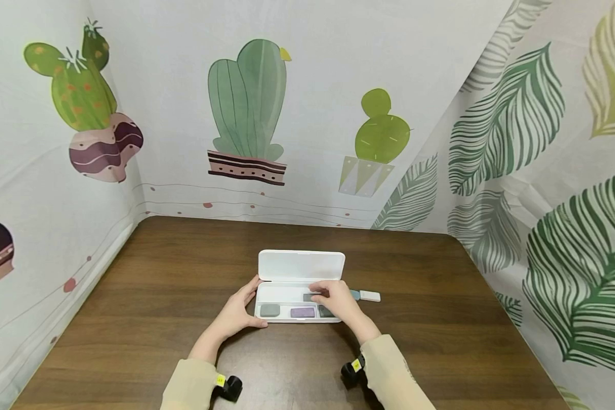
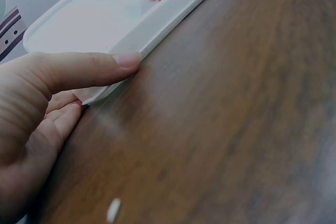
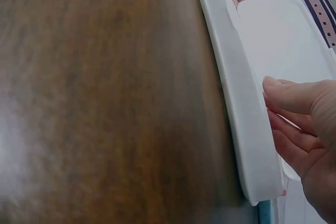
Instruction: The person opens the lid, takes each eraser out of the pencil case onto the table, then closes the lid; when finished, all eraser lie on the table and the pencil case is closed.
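Observation:
A white hinged case lies on the table with its lid raised. My left hand grips the case's left end, the thumb on the front edge and the fingers at the back corner. Over the right half of the case, my right hand pinches a small grey block between thumb and fingertips; the wrist view hides the block. Along the front row sit a grey-green block, a purple block and a dark block, the last partly covered by my right hand.
A teal and white stick-shaped object lies just right of the case, partly behind my right hand. The brown wooden table meets printed cloth walls at the back and sides. A tiny white piece shows in the left wrist view.

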Tool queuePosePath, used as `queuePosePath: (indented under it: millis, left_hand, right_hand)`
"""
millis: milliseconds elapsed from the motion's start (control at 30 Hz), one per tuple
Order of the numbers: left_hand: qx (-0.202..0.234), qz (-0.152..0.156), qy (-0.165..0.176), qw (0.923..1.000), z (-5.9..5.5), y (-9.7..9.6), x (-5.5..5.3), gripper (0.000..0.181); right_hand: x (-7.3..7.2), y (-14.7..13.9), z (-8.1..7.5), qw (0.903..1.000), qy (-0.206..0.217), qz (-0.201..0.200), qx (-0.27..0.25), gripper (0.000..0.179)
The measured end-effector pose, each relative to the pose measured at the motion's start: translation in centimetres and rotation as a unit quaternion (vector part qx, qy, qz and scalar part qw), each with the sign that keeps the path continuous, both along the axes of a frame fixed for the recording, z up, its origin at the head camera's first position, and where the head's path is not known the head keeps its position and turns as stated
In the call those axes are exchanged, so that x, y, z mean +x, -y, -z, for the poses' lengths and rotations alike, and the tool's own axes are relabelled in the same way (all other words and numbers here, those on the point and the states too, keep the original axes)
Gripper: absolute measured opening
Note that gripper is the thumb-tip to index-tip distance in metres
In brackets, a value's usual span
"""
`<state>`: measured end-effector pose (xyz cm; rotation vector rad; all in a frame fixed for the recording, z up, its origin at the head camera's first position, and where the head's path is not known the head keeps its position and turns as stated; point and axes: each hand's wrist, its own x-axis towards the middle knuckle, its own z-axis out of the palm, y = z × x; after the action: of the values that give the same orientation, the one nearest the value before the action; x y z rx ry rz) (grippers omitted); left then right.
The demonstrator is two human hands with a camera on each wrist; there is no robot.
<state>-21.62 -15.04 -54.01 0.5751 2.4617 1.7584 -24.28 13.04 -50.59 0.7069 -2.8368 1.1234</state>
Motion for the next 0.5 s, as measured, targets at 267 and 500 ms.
queuePosePath:
  millis: [267,500]
  left_hand:
    - [-0.004,0.000,-0.003,1.0000,0.09,0.02,-0.06,0.113]
    - [-0.006,-0.001,0.001,1.0000,-0.01,-0.01,-0.02,0.113]
  right_hand:
    - [-0.09,0.13,0.23,0.9994,-0.016,-0.012,0.029,0.021]
    - [-0.21,0.19,0.09,0.9988,-0.010,-0.021,0.043,0.024]
